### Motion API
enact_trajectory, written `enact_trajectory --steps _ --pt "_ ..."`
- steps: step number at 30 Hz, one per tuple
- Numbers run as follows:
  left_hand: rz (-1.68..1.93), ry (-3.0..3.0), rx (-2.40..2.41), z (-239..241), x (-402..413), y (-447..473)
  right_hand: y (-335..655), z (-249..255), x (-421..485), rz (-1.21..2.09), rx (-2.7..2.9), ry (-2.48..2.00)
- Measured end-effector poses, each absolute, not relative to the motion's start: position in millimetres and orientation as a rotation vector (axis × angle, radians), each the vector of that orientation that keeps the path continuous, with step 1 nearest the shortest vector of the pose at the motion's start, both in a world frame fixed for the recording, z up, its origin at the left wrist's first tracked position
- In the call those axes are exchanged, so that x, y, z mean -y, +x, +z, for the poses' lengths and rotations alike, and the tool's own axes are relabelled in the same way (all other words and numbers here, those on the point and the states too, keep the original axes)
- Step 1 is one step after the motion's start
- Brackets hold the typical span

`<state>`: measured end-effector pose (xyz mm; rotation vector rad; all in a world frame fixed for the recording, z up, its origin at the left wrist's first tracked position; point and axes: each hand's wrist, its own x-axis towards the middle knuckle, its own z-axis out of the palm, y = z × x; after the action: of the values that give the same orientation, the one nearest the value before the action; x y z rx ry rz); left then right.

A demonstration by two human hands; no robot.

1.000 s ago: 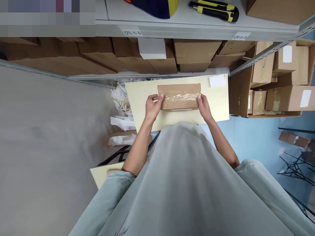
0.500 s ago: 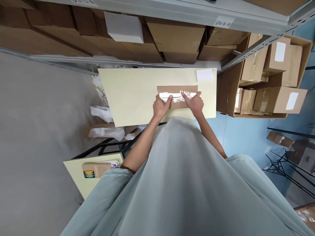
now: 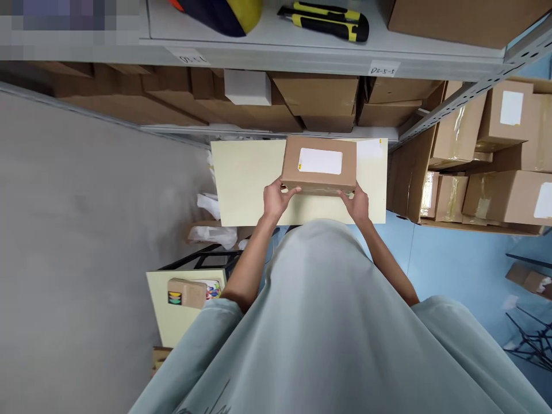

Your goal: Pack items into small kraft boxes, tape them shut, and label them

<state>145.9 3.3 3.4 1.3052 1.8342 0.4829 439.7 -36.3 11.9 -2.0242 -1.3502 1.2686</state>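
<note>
A brown cardboard box (image 3: 319,179) with a white label (image 3: 319,161) on its upper face is held between my two hands, over the pale yellow tabletop (image 3: 248,184). My left hand (image 3: 276,201) grips its near left corner, thumb along the taped near side. My right hand (image 3: 356,205) grips the near right corner in the same way. The fingers beneath the box are hidden. Behind the box, a white paper (image 3: 370,149) lies at the far right of the tabletop.
A shelf (image 3: 276,57) runs along the far side, bearing a yellow-black utility knife (image 3: 328,20) and cartons (image 3: 319,95). Right of the table stands a large open carton (image 3: 405,172) filled with boxes. At lower left is a smaller table (image 3: 159,322) with a small box (image 3: 187,292).
The box has turned from its taped face to its labelled face and is raised toward me. Both hands have shifted to its near corners. My view has tilted up, showing more shelf.
</note>
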Motion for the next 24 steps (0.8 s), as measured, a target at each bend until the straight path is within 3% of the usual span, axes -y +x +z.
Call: enact_trajectory --steps 10,15,20,24 --pt "0.237 1.224 -2.054 -29.3 28.8 148.5 428.9 -48.8 32.5 1.389 1.449 -1.891" --pt "0.621 1.477 -2.055 -7.1 6.0 159.2 466.5 -57.2 2.2 1.173 1.406 -2.02" --pt "0.728 1.64 -1.551 5.0 -57.4 253.6 521.7 -70.2 -67.4 0.85 1.126 -2.252" --pt "0.524 1.493 -1.407 -21.0 -98.2 356.8 545.0 -86.1 -97.5 0.912 0.941 -2.391"
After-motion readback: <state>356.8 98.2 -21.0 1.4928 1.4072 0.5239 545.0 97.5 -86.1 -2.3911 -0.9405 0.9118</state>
